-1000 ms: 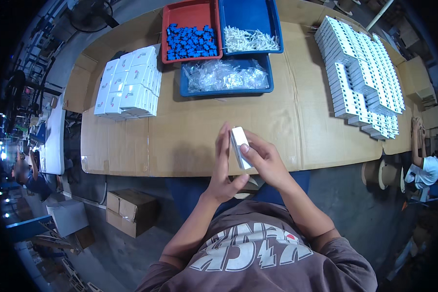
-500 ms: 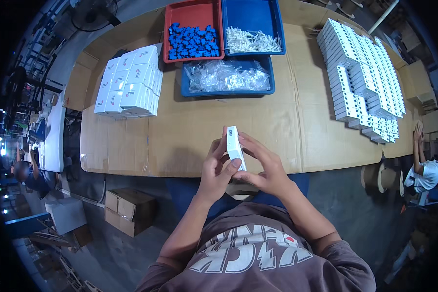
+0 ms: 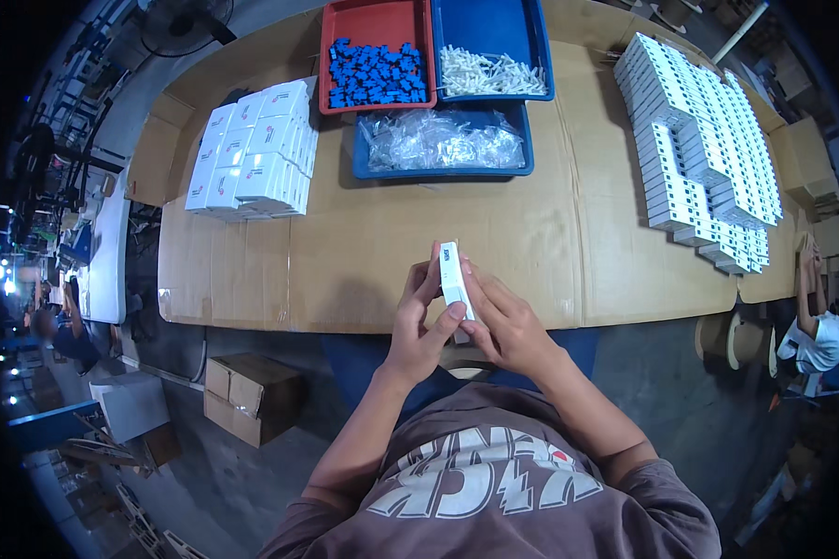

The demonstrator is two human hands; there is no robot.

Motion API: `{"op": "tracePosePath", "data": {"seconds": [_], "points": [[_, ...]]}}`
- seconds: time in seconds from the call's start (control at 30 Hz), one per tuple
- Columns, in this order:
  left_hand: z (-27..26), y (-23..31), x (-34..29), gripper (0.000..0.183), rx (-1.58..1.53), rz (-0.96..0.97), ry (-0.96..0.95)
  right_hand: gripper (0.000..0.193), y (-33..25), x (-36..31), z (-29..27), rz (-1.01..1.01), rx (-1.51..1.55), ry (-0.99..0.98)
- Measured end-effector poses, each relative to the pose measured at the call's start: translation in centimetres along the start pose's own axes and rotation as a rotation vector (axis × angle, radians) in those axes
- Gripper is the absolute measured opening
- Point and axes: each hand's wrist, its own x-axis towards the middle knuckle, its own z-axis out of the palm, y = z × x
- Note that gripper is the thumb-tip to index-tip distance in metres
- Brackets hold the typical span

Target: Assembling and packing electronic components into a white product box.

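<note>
A slim white box [image 3: 452, 272] stands on edge between my two hands, just over the near edge of the cardboard-covered table. My left hand [image 3: 418, 326] grips it from the left, with the thumb on its near lower end. From the right, my right hand [image 3: 510, 326] presses its fingers along the box's side. The faces under my palms and fingers are hidden.
Stacked white boxes [image 3: 252, 154] stand at left, with rows of similar boxes [image 3: 708, 168] at right. Far trays include a red tray [image 3: 329, 70] of blue pieces, a blue tray [image 3: 489, 23] of white pieces and a blue tray [image 3: 438, 174] of clear bags. A carton [image 3: 242, 396] sits on the floor.
My right hand's fingers have straightened and closed in against the box's side. The box has turned slightly, and the whole view has shifted a little.
</note>
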Motion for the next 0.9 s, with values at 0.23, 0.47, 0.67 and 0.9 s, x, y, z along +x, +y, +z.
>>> {"op": "tracePosePath", "data": {"seconds": [0.23, 0.47, 0.67, 0.9], "points": [[0.2, -1.1, -0.4, 0.075, -0.013, 0.031, 0.03, 0.062, 0.2, -0.4, 0.7, 0.006, 0.009, -0.004], [0.8, -0.2, -0.9, 0.076, -0.063, -0.023, 0.076, 0.061, 0.0, -0.6, 0.8, -0.035, -0.043, 0.02], [0.8, -0.9, -0.6, 0.076, 0.041, 0.004, 0.03, 0.06, 0.2, -1.3, 1.3, -0.02, -0.056, 0.066], [0.8, -1.4, -1.4, 0.075, -0.018, -0.012, 0.045, 0.049, -0.8, -1.3, 1.1, 0.046, 0.003, 0.126]]}}
